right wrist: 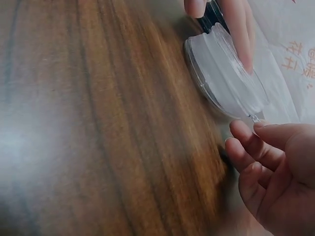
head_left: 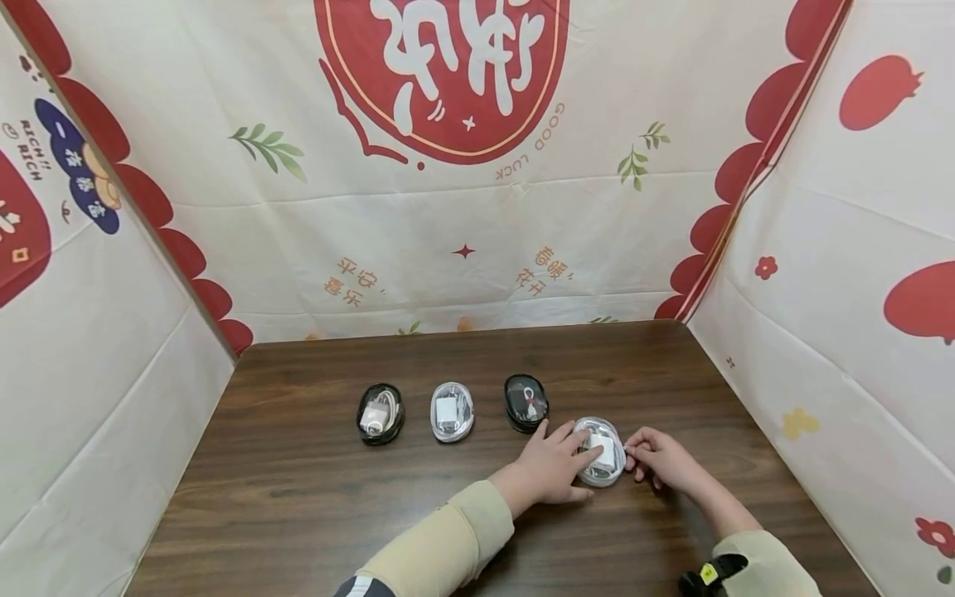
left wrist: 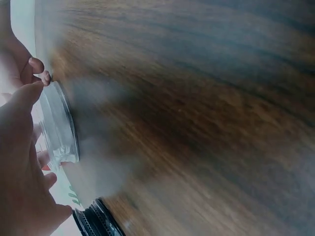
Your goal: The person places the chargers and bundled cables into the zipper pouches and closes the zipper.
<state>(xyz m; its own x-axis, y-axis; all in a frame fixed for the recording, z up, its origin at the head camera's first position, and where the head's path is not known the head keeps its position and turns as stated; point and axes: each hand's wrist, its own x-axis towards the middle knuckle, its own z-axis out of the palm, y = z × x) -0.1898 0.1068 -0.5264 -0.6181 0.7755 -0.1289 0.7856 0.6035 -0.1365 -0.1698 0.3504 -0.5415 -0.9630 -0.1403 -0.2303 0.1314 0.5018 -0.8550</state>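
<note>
A clear, white-edged round zip case [head_left: 606, 474] lies on the right side of the table, with a white charger block and pale cable inside. My left hand [head_left: 548, 466] rests on its left side with fingers spread, some over the top. At the case's right edge, my right hand [head_left: 664, 460] pinches a small clear zipper pull [right wrist: 254, 118] between thumb and forefinger. A black-edged zip case [head_left: 526, 401] holding a dark item and a light cable end sits just beyond my left fingertips. In the left wrist view, zipper teeth show on the black case [left wrist: 98, 219].
Farther left stand a white-edged zip case [head_left: 452, 412] with a white charger and a black-edged one [head_left: 380, 414] with a charger and cable. All lie on a dark wooden table [head_left: 298, 497]. Printed cloth walls [head_left: 462, 215] enclose its back and sides.
</note>
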